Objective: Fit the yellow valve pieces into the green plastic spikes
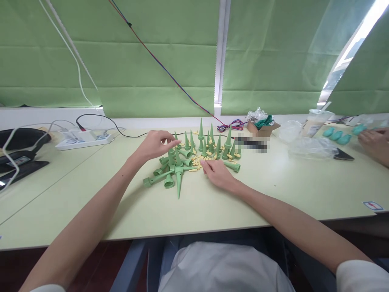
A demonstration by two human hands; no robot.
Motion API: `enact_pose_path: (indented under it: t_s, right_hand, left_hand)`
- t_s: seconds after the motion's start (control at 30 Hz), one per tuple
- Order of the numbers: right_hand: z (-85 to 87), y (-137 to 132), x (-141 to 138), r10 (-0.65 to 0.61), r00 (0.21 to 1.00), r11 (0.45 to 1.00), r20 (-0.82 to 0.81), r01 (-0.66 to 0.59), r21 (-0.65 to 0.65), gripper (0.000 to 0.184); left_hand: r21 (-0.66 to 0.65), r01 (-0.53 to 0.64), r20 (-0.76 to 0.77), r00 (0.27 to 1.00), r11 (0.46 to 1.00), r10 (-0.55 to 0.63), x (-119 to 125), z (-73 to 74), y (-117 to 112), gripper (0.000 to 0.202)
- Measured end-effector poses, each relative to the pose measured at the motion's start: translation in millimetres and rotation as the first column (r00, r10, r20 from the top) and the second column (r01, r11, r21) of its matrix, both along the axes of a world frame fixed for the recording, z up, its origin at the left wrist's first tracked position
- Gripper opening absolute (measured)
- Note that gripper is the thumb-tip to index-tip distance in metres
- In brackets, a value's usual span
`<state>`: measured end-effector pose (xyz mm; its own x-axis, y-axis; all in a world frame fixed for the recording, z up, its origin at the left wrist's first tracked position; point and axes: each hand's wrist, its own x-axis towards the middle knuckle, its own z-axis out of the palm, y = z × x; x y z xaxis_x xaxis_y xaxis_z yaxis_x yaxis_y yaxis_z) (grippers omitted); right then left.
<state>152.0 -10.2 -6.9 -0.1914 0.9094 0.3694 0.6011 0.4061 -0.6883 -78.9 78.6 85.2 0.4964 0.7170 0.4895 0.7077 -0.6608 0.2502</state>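
A pile of green plastic cone spikes (179,170) lies on the pale green table (212,202), some flat, several standing upright (212,142) behind. Small yellow pieces (198,162) are scattered among them. My left hand (154,145) hovers over the left side of the pile, fingers curled and pinched at the top of a green cone. My right hand (217,172) rests on the table just right of the yellow pieces, fingers bent with the fingertips on them; what it holds, if anything, is hidden.
A white power strip (83,138) with cables lies at back left, black devices (21,152) at far left. A cardboard box (261,127), clear plastic bags (306,146), a cup (314,121) and teal pieces (336,136) are at right, where another person's hand (375,144) works.
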Motion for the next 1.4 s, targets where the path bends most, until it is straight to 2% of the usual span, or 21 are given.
enact_pose_path:
  t_s: [0.13, 0.27, 0.5, 0.7, 0.8, 0.93, 1.07, 1.17, 1.27, 1.4]
  right_hand:
    - [-0.7, 1.2, 0.8, -0.029, 0.999, 0.999, -0.019, 0.029, 0.020, 0.047]
    - [-1.8, 3.7, 2.4, -0.071, 0.997, 0.997, -0.027, 0.072, 0.035, 0.044]
    - [-5.9, 8.8, 6.8, -0.093, 0.995, 0.992, -0.030, 0.095, 0.088, 0.034]
    - [-9.7, 13.6, 11.0, -0.107, 0.994, 0.989, 0.007, 0.105, 0.106, 0.017]
    - [-11.9, 16.1, 12.3, -0.076, 0.996, 0.990, 0.042, 0.070, 0.125, 0.014]
    - [-14.7, 18.6, 12.8, -0.002, 0.994, 0.991, 0.106, -0.012, 0.135, 0.024]
    - [-16.0, 19.4, 12.0, 0.053, 0.976, 0.993, 0.209, -0.074, 0.095, 0.031]
    - [-16.8, 19.8, 11.2, 0.074, 0.963, 0.993, 0.259, -0.094, 0.068, 0.028]
    - [-18.0, 21.1, 10.8, 0.062, 0.957, 0.995, 0.282, -0.082, 0.061, 0.023]
    - [-18.9, 21.4, 10.3, 0.029, 0.946, 0.997, 0.323, -0.051, 0.061, 0.014]
  left_hand:
    - [0.009, 0.072, -0.162, 0.984, 0.997, -0.069, 5.8, -3.9, -7.1, 0.033]
    - [0.038, 0.105, -0.219, 0.971, 0.994, -0.094, 6.5, -8.9, -3.4, 0.035]
    - [0.013, 0.089, -0.174, 0.981, 0.996, -0.086, 4.3, -10.0, -0.5, 0.036]
    - [-0.002, 0.046, -0.125, 0.991, 0.999, -0.046, 5.1, 1.4, -1.8, 0.037]
    - [0.042, 0.039, -0.122, 0.992, 0.998, -0.034, 11.5, 11.2, -10.7, 0.037]
    - [0.060, 0.098, -0.098, 0.991, 0.993, -0.091, 28.6, 15.4, -31.8, 0.032]
    - [-0.036, 0.210, -0.167, 0.963, 0.977, -0.213, 46.2, -1.1, -48.9, 0.034]
    - [-0.087, 0.225, -0.200, 0.950, 0.970, -0.238, 53.6, -18.6, -53.7, 0.032]
    - [-0.112, 0.233, -0.158, 0.956, 0.966, -0.248, 57.1, -31.5, -55.1, 0.031]
    - [-0.162, 0.282, -0.065, 0.953, 0.946, -0.295, 59.8, -41.5, -58.4, 0.029]
